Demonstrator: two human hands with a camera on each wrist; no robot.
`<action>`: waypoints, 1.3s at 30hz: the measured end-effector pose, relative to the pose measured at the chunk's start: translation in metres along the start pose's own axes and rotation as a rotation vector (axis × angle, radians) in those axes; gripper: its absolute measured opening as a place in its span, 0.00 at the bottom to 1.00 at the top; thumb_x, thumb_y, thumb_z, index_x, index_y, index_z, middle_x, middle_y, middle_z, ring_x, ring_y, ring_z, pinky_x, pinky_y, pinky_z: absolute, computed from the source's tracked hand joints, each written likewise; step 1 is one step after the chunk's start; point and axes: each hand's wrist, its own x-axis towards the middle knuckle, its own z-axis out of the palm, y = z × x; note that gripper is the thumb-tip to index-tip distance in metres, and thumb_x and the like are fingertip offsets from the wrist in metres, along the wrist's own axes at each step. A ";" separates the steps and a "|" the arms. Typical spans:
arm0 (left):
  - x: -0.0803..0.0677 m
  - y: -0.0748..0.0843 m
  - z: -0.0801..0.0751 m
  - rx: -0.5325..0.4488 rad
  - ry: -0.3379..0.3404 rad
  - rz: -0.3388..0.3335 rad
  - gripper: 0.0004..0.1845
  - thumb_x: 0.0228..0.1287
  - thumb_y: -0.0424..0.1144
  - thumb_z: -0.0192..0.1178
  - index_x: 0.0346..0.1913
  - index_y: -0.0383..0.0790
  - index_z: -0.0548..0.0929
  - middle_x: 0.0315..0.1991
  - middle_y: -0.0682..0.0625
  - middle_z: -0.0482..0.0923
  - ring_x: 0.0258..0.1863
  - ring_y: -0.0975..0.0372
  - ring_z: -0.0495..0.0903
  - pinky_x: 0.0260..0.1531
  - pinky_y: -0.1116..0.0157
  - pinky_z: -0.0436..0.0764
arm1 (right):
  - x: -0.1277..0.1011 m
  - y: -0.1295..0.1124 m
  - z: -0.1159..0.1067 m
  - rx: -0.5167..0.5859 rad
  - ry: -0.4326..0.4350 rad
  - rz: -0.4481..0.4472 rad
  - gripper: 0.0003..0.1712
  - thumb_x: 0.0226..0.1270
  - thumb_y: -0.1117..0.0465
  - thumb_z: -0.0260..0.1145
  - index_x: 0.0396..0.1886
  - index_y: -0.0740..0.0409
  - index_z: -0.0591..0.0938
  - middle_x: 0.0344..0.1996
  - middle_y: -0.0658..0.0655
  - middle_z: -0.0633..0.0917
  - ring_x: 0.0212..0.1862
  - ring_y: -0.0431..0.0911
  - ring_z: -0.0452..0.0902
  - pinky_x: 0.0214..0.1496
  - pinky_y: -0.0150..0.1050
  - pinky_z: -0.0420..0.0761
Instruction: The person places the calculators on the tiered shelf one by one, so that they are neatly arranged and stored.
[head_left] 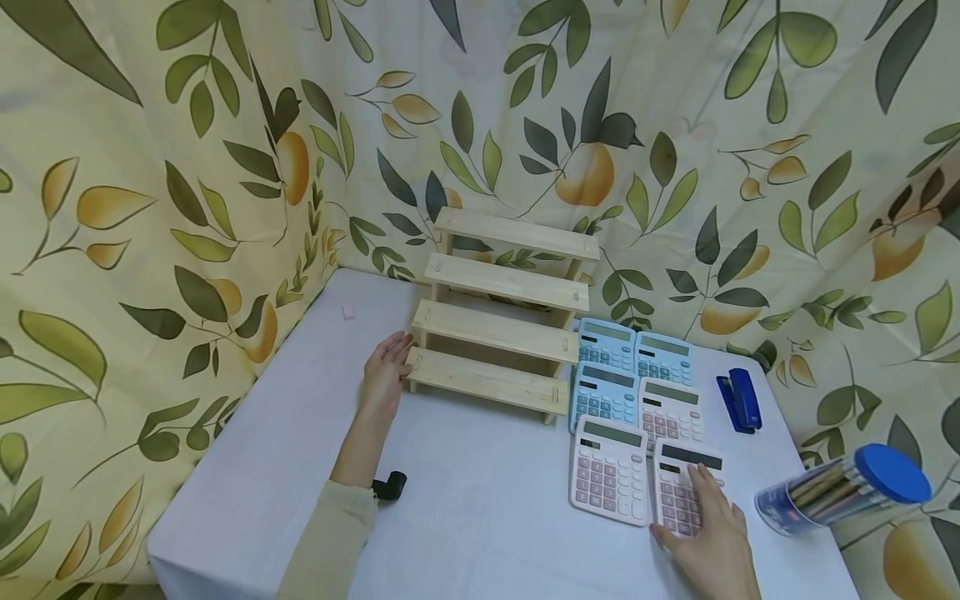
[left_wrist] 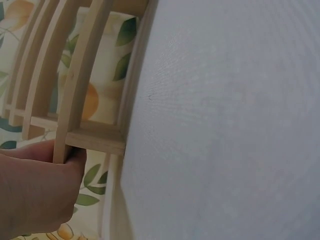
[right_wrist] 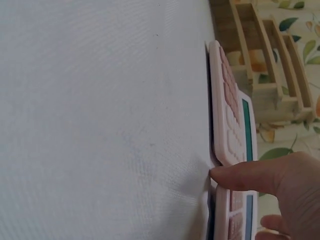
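A tiered wooden display rack with stepped shelves stands on the table. At the left end of its lowest shelf is my left hand; the left wrist view shows the thumb and a finger pinching that shelf end. My right hand lies over the front right pink calculator. Its thumb presses in at the edge between this calculator and the neighbouring pink calculator, while the other fingers reach across the keys and the far side.
Behind are another pink calculator and several blue calculators, beside the rack. A blue stapler lies to the right, near a clear jar of pencils with a blue lid. Leaf-patterned curtains enclose the white table.
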 end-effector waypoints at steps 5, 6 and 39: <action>0.000 0.000 0.000 -0.007 0.001 -0.011 0.38 0.64 0.11 0.45 0.78 0.31 0.62 0.76 0.37 0.66 0.77 0.50 0.64 0.45 0.74 0.79 | -0.003 -0.001 0.001 -0.026 0.035 -0.014 0.72 0.48 0.49 0.84 0.85 0.58 0.48 0.83 0.69 0.45 0.79 0.76 0.40 0.78 0.73 0.33; 0.001 0.000 0.000 -0.005 0.001 -0.013 0.38 0.64 0.11 0.45 0.78 0.31 0.62 0.76 0.37 0.66 0.77 0.50 0.64 0.45 0.73 0.79 | -0.004 0.000 0.001 -0.028 0.040 -0.018 0.72 0.49 0.49 0.84 0.85 0.59 0.49 0.83 0.69 0.45 0.79 0.76 0.40 0.79 0.72 0.32; 0.002 -0.001 0.001 -0.103 0.079 -0.012 0.37 0.60 0.08 0.45 0.74 0.27 0.65 0.74 0.34 0.67 0.75 0.49 0.68 0.67 0.63 0.77 | -0.013 -0.046 -0.037 -0.032 0.276 -0.388 0.66 0.46 0.56 0.86 0.83 0.56 0.60 0.83 0.65 0.54 0.77 0.75 0.51 0.81 0.70 0.37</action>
